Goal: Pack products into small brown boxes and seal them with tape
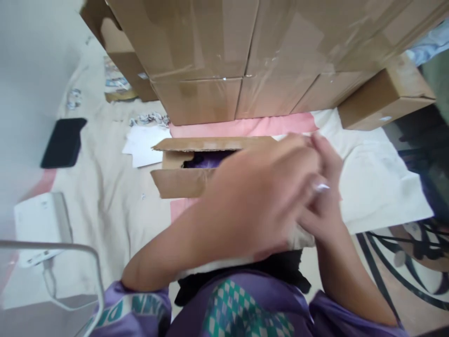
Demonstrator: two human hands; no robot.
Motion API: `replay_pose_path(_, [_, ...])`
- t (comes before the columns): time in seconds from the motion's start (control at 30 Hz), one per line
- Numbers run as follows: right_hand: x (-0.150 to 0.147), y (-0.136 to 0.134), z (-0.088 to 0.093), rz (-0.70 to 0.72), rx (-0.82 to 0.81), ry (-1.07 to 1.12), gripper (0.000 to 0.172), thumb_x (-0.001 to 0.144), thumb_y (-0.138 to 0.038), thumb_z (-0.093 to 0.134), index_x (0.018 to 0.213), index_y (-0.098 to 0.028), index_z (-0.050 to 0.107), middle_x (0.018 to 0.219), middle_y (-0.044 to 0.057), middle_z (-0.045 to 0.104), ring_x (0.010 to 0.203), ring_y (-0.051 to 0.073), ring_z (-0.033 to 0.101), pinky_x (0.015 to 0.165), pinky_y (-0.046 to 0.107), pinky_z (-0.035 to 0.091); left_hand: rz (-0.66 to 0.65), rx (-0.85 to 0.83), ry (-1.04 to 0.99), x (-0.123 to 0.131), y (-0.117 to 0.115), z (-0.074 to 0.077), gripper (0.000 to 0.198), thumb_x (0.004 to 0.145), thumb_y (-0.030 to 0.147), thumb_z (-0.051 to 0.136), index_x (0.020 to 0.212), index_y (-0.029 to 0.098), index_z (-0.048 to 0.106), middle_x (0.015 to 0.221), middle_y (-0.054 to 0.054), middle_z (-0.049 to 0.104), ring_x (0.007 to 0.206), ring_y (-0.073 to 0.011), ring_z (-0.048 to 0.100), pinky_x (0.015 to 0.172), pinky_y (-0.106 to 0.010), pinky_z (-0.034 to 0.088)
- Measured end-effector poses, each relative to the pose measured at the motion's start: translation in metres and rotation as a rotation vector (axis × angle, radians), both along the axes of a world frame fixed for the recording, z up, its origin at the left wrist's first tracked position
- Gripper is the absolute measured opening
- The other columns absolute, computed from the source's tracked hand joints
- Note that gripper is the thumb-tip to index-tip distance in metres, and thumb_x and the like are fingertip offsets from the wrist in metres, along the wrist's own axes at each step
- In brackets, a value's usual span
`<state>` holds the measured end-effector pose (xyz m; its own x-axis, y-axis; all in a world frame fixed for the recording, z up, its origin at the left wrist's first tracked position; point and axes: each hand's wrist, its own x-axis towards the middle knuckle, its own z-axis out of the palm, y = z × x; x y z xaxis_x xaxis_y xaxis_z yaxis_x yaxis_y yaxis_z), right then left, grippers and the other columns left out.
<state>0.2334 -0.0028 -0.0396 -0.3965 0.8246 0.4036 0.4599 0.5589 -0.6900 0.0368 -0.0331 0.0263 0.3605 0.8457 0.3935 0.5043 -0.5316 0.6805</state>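
A small cardboard box (178, 183) lies in front of me with its long flaps up, and something purple and dark (206, 160) shows inside. My left hand (259, 196) reaches across the box's right part and hides it. Its fingers are curled and meet my right hand (328, 187) just right of the box. The right hand's fingers are also bent in against the left. A small shiny spot (322, 187) shows between the hands; whether it is a nail or a held thing I cannot make out. Both hands are blurred.
Stacked, taped cardboard boxes (196, 100) form a wall behind. Another box (382, 98) stands at the right. White paper pieces (147, 145), a dark flat phone-like object (63, 142) and a white device (44, 224) with a cable (94, 262) lie to the left.
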Motion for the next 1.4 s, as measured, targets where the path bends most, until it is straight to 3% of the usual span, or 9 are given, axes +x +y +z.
replay_pose_path(0.07, [-0.024,0.013,-0.002,0.105,0.082,-0.032,0.081,0.087,-0.037,0.070,0.157,-0.033,0.028,0.146,0.008,0.053,0.141,0.036,0.047,0.117,0.060,0.040,0.119,-0.107,0.020,-0.021,0.011,-0.002,0.028,0.103,0.024,0.043,0.081,0.020,0.059,0.087,-0.002,0.066,0.086,-0.0181,0.063,0.082,-0.033,0.051])
replay_pose_path(0.13, [-0.038,0.019,-0.008,0.098,0.062,-0.029,0.079,0.089,-0.033,0.066,0.157,-0.031,0.026,0.142,0.009,0.055,0.136,0.034,0.050,0.116,0.061,0.040,0.181,-0.202,0.054,-0.036,0.021,-0.008,0.032,0.103,0.027,0.041,0.076,0.020,0.058,0.080,-0.001,0.064,0.079,-0.0174,0.061,0.077,-0.032,0.049])
replay_pose_path(0.37, [-0.041,0.015,-0.021,0.019,-0.033,0.058,0.075,0.089,-0.035,0.066,0.155,-0.030,0.031,0.139,0.010,0.054,0.137,0.032,0.047,0.117,0.060,0.039,0.205,-0.392,0.124,-0.055,0.037,-0.020,0.030,0.098,0.036,0.051,0.075,0.019,0.060,0.074,0.001,0.061,0.067,-0.0143,0.053,0.065,-0.029,0.040])
replay_pose_path(0.5, [-0.042,0.016,-0.022,0.017,-0.044,0.073,0.074,0.088,-0.033,0.065,0.155,-0.030,0.032,0.139,0.010,0.053,0.136,0.032,0.048,0.117,0.059,0.040,0.232,-0.323,0.191,-0.053,0.041,-0.026,0.018,0.087,0.034,0.069,0.080,0.019,0.062,0.078,0.001,0.062,0.072,-0.0156,0.056,0.070,-0.030,0.043])
replay_pose_path(0.6, [-0.042,0.018,-0.024,0.029,-0.035,0.083,0.075,0.087,-0.031,0.063,0.155,-0.031,0.030,0.139,0.009,0.052,0.135,0.031,0.049,0.117,0.059,0.040,0.280,-0.221,0.291,-0.050,0.042,-0.033,0.020,0.083,0.032,0.074,0.089,0.019,0.061,0.093,-0.002,0.063,0.090,-0.0213,0.060,0.082,-0.036,0.048])
replay_pose_path(0.73, [-0.041,0.018,-0.026,0.029,-0.052,0.077,0.075,0.088,-0.031,0.062,0.155,-0.032,0.028,0.140,0.009,0.051,0.134,0.032,0.050,0.117,0.060,0.041,0.390,-0.128,0.391,-0.046,0.040,-0.039,0.035,0.083,0.041,0.077,0.102,0.019,0.056,0.108,-0.007,0.058,0.111,-0.0324,0.056,0.098,-0.051,0.048])
replay_pose_path(0.83, [-0.040,0.017,-0.028,0.036,-0.062,0.094,0.074,0.088,-0.031,0.061,0.154,-0.033,0.028,0.141,0.009,0.050,0.136,0.031,0.049,0.117,0.058,0.041,0.358,-0.121,0.419,-0.045,0.039,-0.040,0.029,0.089,0.042,0.071,0.104,0.021,0.056,0.107,-0.007,0.056,0.113,-0.0337,0.055,0.102,-0.056,0.046])
replay_pose_path(1.2, [-0.040,0.016,-0.034,0.065,-0.069,0.170,0.067,0.093,-0.031,0.059,0.154,-0.035,0.031,0.140,0.008,0.052,0.139,0.030,0.047,0.120,0.057,0.039,0.321,-0.189,0.483,-0.047,0.041,-0.033,0.021,0.093,0.039,0.067,0.105,0.024,0.058,0.107,-0.005,0.057,0.109,-0.0303,0.055,0.102,-0.050,0.044])
replay_pose_path(1.4, [-0.038,0.016,-0.036,0.045,-0.037,0.156,0.067,0.093,-0.032,0.061,0.154,-0.036,0.035,0.137,0.008,0.057,0.133,0.031,0.054,0.119,0.060,0.039,0.377,-0.140,0.455,-0.044,0.041,-0.038,0.014,0.096,0.032,0.061,0.106,0.023,0.058,0.109,-0.005,0.063,0.105,-0.0272,0.057,0.094,-0.043,0.047])
